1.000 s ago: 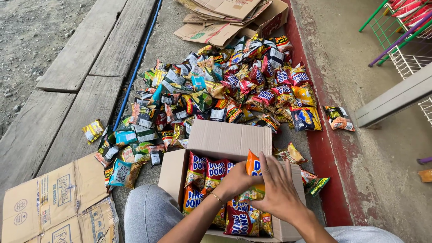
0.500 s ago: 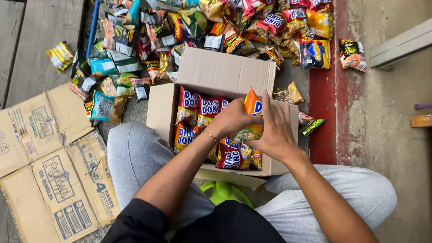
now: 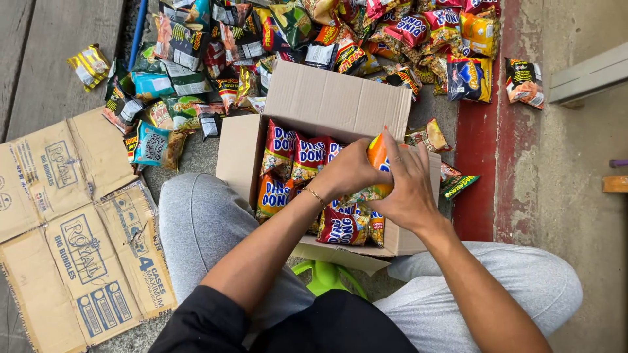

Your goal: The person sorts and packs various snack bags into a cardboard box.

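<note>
An open cardboard box (image 3: 330,101) stands between my knees, part filled with upright red and blue snack packets (image 3: 294,160). Both hands are over its right side. My left hand (image 3: 347,173), with a thin bracelet at the wrist, and my right hand (image 3: 409,189) together grip an orange snack packet (image 3: 377,151) that stands on end among the packed ones. Part of that packet is hidden by my fingers.
A big heap of loose snack packets (image 3: 314,39) lies beyond the box. Flattened cardboard cartons (image 3: 72,222) lie at the left on wooden planks. A red painted kerb (image 3: 484,150) runs along the right. A green stool (image 3: 324,278) shows under me.
The view has tilted down and closer to the box. Both hands have stayed on the orange packet, which sits lower among the packed ones.
</note>
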